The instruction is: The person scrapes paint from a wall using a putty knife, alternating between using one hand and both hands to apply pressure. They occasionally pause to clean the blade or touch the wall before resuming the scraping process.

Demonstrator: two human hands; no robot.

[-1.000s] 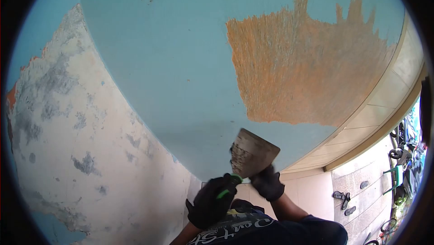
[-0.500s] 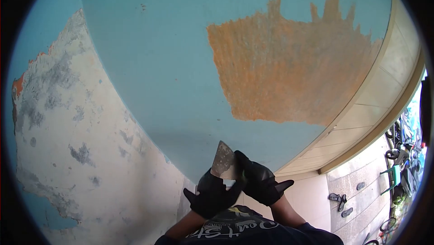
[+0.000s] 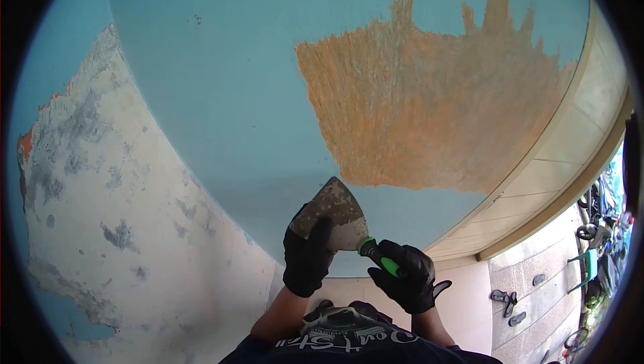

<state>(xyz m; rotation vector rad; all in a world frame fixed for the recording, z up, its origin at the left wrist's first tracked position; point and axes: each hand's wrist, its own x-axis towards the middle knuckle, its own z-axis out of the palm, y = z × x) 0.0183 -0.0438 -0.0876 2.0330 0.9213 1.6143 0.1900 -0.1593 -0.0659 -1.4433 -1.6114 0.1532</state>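
A putty knife (image 3: 332, 213) with a broad, stained metal blade and a green and black handle is between my hands, in front of the blue wall. My right hand (image 3: 410, 277), in a black glove, is closed around the handle. The black-gloved left hand (image 3: 307, 263) is closed on the blade, its thumb lying across the metal face and its other fingers behind, mostly hidden. Above the blade, a scraped orange-brown patch (image 3: 429, 106) with ragged edges shows in the blue paint (image 3: 208, 95).
On the left, another wall has a whitish, grey-spotted bare area (image 3: 134, 210). A beige tiled band (image 3: 537, 169) edges the blue wall at right. Beyond lie sandals (image 3: 504, 300) on paving, a green chair (image 3: 587, 270) and parked motorbikes (image 3: 604, 236).
The putty knife has turned so its broad face and handle show. My left hand has moved up along the blade. My right hand has shifted right and down, now plainly around the handle.
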